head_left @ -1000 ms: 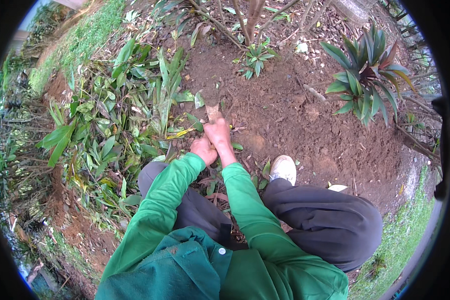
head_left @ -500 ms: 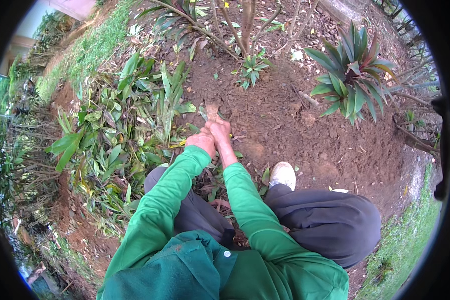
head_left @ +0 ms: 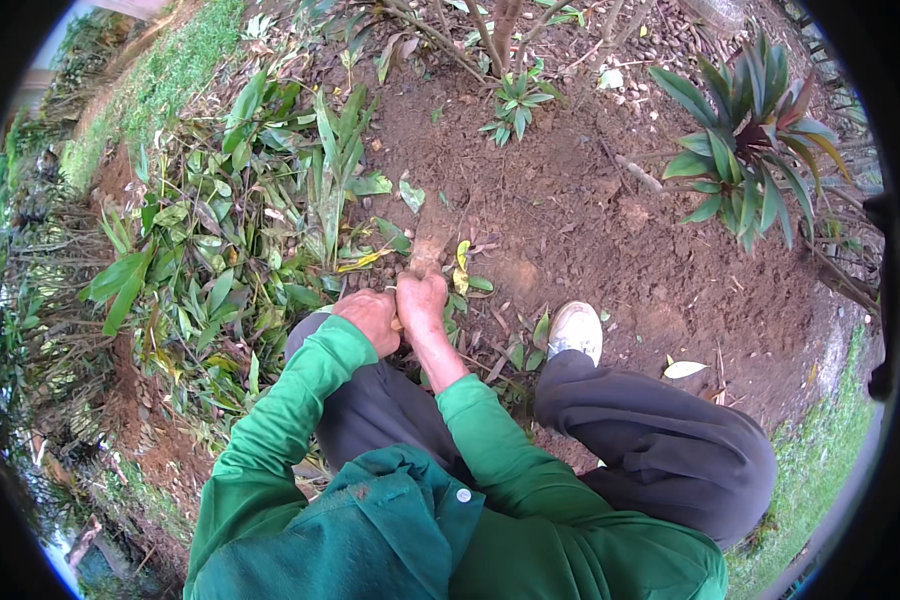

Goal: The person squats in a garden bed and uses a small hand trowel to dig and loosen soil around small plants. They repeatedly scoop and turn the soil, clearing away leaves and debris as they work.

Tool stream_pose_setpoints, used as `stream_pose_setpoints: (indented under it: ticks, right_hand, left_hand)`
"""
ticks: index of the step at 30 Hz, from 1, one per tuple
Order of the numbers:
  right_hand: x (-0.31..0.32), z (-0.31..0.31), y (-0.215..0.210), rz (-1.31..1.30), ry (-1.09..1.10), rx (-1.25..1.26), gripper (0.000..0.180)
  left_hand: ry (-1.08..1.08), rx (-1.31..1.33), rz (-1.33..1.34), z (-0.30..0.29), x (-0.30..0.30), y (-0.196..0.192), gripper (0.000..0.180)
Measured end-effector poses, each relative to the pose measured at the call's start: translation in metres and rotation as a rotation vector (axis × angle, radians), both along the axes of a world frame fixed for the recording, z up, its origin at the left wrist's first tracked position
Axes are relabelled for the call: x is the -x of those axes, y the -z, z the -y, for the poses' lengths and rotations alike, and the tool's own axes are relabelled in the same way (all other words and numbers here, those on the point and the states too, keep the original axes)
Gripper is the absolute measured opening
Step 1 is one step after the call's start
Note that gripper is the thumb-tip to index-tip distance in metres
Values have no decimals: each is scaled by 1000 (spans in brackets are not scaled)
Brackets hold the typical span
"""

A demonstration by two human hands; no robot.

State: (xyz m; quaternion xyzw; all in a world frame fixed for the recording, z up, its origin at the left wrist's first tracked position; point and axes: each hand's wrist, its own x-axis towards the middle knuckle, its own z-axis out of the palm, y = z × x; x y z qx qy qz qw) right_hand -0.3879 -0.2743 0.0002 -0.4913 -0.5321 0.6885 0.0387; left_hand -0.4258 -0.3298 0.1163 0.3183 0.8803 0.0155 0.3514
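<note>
Both my hands are closed on what looks like a hand trowel (head_left: 429, 250), its flat blade coated in soil and pointing away from me. My right hand (head_left: 422, 302) wraps the front part, close behind the blade. My left hand (head_left: 370, 318) is closed just behind and to the left, where a bit of the light-coloured handle shows between the two; the fingers hide the rest of it. The blade lies at the brown soil (head_left: 570, 230). Close by are a yellow leaf (head_left: 461, 266) and some green leaves.
A heap of cut leaves (head_left: 230, 240) spreads on the left. A small green plant (head_left: 518, 103) grows ahead below woody stems. At the right stands a larger dark-leaved plant (head_left: 745, 140). My white shoe (head_left: 576, 331) rests on the soil, with a pale leaf (head_left: 684, 369) beside it.
Both hands have drawn the trowel back toward me and slightly left, still gripping it. The yellow leaf is now uncovered beside the blade. The view has shifted slightly.
</note>
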Motion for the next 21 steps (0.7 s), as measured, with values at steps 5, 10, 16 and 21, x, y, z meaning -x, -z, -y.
stream_pose_setpoints:
  ticks: [5, 10, 16, 21]
  right_hand:
    - [6, -15, 24, -42, -76, 61, 28]
    - [6, -41, 54, -86, -161, -19, 26]
    - [8, -66, 41, 150, -579, -390, 34]
    - [36, -106, 29, 203, -708, -537, 29]
  left_hand:
    - [56, 78, 4, -13, 11, 20, 26]
    - [-118, 105, -1, -29, -13, 70, 26]
    - [-412, -154, 76, -25, -43, 133, 32]
    - [-753, -442, 304, -59, -33, 158, 46]
